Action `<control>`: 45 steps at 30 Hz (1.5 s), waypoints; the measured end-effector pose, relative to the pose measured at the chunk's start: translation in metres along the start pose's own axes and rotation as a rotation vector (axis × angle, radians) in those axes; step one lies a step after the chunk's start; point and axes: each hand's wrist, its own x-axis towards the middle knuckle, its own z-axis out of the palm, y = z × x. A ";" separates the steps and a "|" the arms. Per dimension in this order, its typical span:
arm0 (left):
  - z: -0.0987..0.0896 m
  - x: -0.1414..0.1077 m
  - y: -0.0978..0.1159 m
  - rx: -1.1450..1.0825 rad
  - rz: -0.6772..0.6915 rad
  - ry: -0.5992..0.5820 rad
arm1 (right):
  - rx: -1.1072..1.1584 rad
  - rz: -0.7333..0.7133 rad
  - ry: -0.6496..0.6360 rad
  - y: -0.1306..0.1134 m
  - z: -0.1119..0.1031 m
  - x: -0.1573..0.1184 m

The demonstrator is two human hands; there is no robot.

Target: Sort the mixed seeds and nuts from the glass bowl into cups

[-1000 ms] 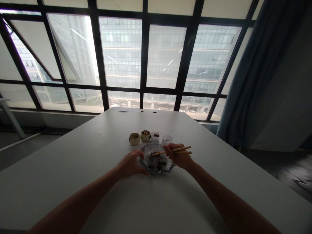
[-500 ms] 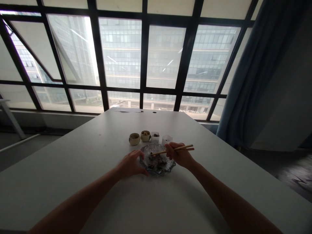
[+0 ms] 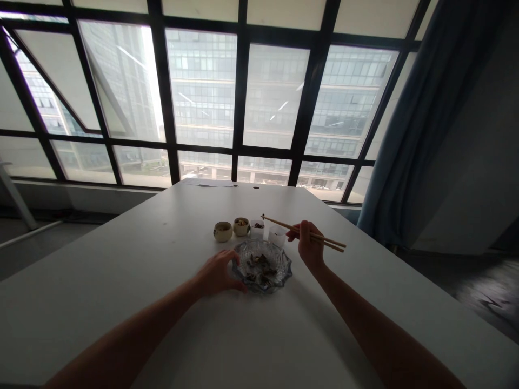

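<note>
My left hand (image 3: 221, 272) is curved round the left rim of a scalloped clear glass bowl (image 3: 286, 268), fingers at the far side and thumb at the near side. Dark, shrivelled pieces (image 3: 261, 265) lie on the bottom of the bowl. A pair of wooden chopsticks (image 3: 284, 224) is gripped in my right hand (image 3: 311, 244), beyond the bowl's right edge. Their tips point left, over the small cups, with a tiny dark bit (image 3: 263, 216) between them. Beneath the chopsticks stand a white square cup (image 3: 257, 232) with dark pieces and another white cup (image 3: 277, 235), contents unclear.
Two cream round pots stand left of the white cups: one pot (image 3: 223, 232) and another pot (image 3: 241, 227) holding yellowish-brown pieces. Papers (image 3: 208, 182) lie at the far end of the white table (image 3: 170, 259). A blue curtain (image 3: 399, 151) hangs at the right.
My right hand has lifted the chopsticks out of the bowl and moved right and away, bringing their tips above the cups with a dark bit. My left hand stays at the bowl.
</note>
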 end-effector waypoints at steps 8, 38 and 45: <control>0.003 0.002 0.000 0.001 0.011 0.006 | -0.105 -0.039 -0.148 0.018 0.015 0.002; 0.003 -0.002 0.002 0.021 -0.076 0.026 | -0.192 0.027 -0.697 -0.021 -0.013 -0.010; 0.002 -0.004 0.001 0.011 -0.082 0.017 | -0.235 0.007 -0.592 -0.029 -0.019 -0.004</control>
